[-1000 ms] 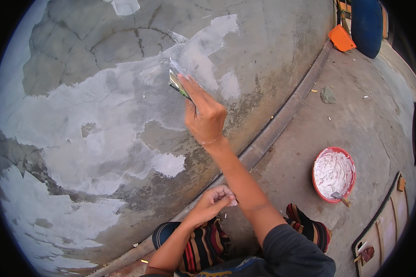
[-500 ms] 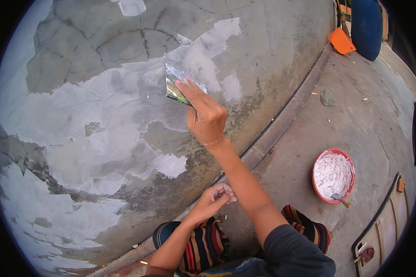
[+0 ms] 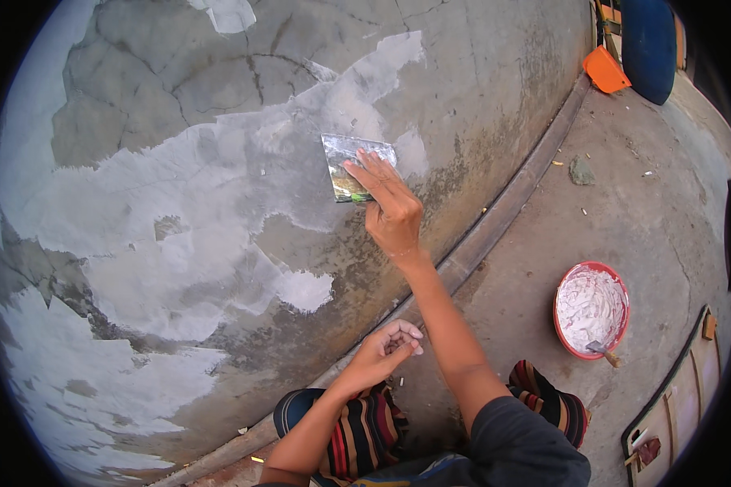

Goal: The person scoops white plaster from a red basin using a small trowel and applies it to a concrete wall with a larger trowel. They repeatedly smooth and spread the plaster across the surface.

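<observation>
Your one flat, shiny blade (image 3: pixel 339 169) is at the wall (image 3: pixel 495 73), by the right part of the white coat (image 3: pixel 179 191); whether it touches, I can't tell. It has just shifted right and slightly down, its face turned squarer to you, so the work likely sits nearer the coat's edge. Your right grip (image 3: pixel 394 209) pinches it; your left grip (image 3: pixel 382 351) is loosely curled, apparently empty. Farther right: one red bowl (image 3: pixel 560 334) of white paste (image 3: pixel 589 304), one spatula (image 3: pixel 612 358), one orange dustpan (image 3: pixel 606 71).
</observation>
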A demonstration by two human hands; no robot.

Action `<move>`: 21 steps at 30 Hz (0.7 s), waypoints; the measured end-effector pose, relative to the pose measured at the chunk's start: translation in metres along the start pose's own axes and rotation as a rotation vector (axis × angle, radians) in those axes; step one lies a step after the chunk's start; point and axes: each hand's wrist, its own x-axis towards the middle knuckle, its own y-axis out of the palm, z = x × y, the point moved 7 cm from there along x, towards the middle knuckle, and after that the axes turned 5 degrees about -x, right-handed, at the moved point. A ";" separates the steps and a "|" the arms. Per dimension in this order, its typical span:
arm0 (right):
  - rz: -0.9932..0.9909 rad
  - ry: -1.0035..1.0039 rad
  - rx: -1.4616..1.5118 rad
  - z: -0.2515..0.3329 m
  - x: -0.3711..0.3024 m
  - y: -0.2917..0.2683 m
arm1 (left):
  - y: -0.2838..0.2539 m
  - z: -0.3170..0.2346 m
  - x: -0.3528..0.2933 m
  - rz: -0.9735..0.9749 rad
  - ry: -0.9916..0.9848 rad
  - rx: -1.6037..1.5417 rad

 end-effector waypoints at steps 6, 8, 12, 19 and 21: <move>0.025 -0.148 0.025 -0.013 0.072 -0.032 | -0.007 0.000 -0.003 -0.014 0.001 0.080; 0.084 -0.270 -0.053 -0.017 0.092 -0.026 | -0.006 -0.001 -0.005 -0.009 -0.011 0.100; 0.210 -0.325 -0.048 -0.025 0.090 -0.017 | -0.004 -0.007 -0.008 -0.012 0.036 0.154; 0.328 -0.296 -0.063 -0.050 0.040 -0.029 | -0.001 -0.008 -0.006 -0.010 0.088 0.203; 0.366 -0.308 -0.085 -0.051 0.033 -0.031 | 0.003 -0.009 -0.007 0.020 0.043 0.231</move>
